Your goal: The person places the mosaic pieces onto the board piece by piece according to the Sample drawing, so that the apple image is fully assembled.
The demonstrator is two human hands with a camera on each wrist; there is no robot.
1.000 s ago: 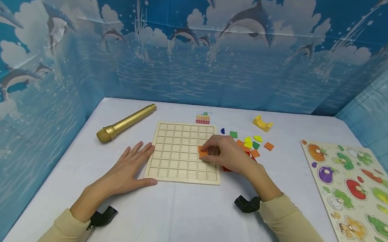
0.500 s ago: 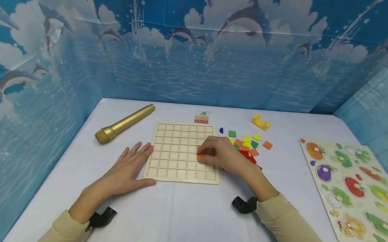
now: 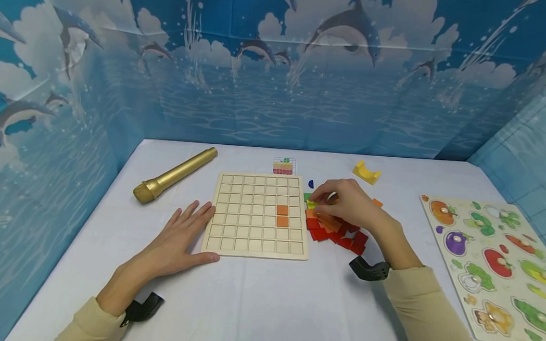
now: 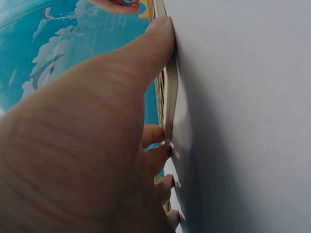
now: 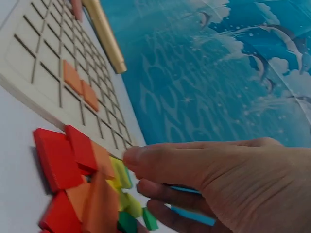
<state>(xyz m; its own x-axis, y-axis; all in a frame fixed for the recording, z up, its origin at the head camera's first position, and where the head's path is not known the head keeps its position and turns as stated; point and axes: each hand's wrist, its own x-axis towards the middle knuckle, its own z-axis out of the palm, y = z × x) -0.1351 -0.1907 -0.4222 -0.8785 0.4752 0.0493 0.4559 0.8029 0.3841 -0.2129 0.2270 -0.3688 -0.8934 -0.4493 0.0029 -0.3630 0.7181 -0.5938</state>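
Note:
A wooden grid board (image 3: 250, 237) lies on the white table, with two orange tiles (image 3: 282, 216) set one above the other in its right part. My left hand (image 3: 182, 233) lies flat beside the board, fingers straight, thumb (image 4: 150, 43) against the board's edge (image 4: 170, 92). My right hand (image 3: 346, 203) reaches over a heap of red, orange, yellow and green tiles (image 3: 335, 232) just right of the board. Its fingers (image 5: 146, 162) stretch out above a yellow tile (image 5: 120, 172) and grip nothing that I can see. The orange tiles (image 5: 80, 87) show again in the right wrist view.
A gold microphone (image 3: 174, 175) lies at the back left. A small pattern card (image 3: 283, 165), a blue piece (image 3: 311, 184) and a yellow arched block (image 3: 367, 172) sit behind the board. A fruit peg puzzle (image 3: 497, 267) fills the right side. Blue dolphin backdrops wall the table.
My right hand has left the board, where a second orange tile now sits below the first, and moved right to the tile heap. The left hand has stayed put.

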